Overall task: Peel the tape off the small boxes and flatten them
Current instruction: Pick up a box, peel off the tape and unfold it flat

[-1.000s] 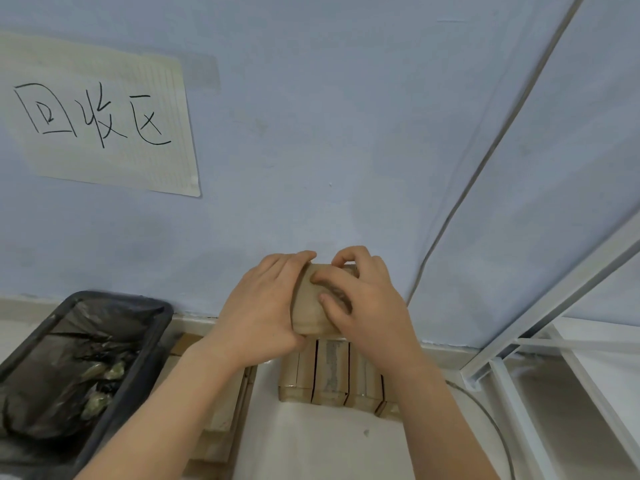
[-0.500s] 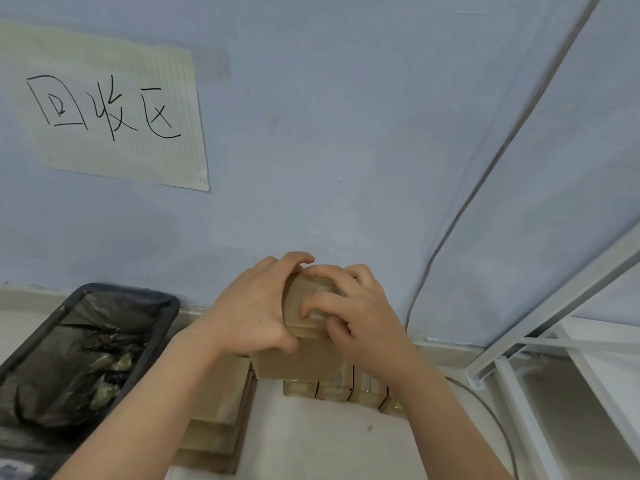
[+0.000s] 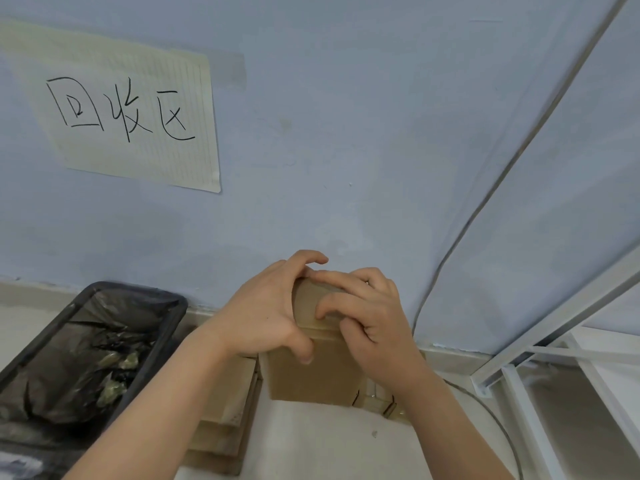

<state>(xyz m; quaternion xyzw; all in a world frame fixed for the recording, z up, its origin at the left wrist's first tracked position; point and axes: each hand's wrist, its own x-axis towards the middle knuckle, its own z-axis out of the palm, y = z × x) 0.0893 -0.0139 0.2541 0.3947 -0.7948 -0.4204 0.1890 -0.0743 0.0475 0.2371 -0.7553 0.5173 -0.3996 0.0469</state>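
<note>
Box in hand: I am holding a small brown cardboard box (image 3: 313,372) at the lower centre of the frame, raised in front of the pale blue wall (image 3: 346,133).
Left hand: my left hand (image 3: 266,313) is gripping the box's left side, thumb curling onto the near face, fingers (image 3: 311,259) arching over the top edge.
Right hand: my right hand (image 3: 370,317) is curling over the upper right, its fingertips (image 3: 322,311) pressing on the top panel near a glossy seam, which I judge to be the tape.
Weight: I am judging it light and hollow.
Stiffness: thin card, likely giving under thumb pressure; the tape strip looks slick.
Where to grip: I am thinking side walls for holding, a nail under the tape end for peeling.
Other boxes: a row of small taped cardboard boxes (image 3: 377,396) is standing behind it; flat cardboard sheets (image 3: 221,420) are lying at lower left of it.
Bin: a black bin lined with a dark bag (image 3: 86,351) is sitting at the lower left of the frame.
</note>
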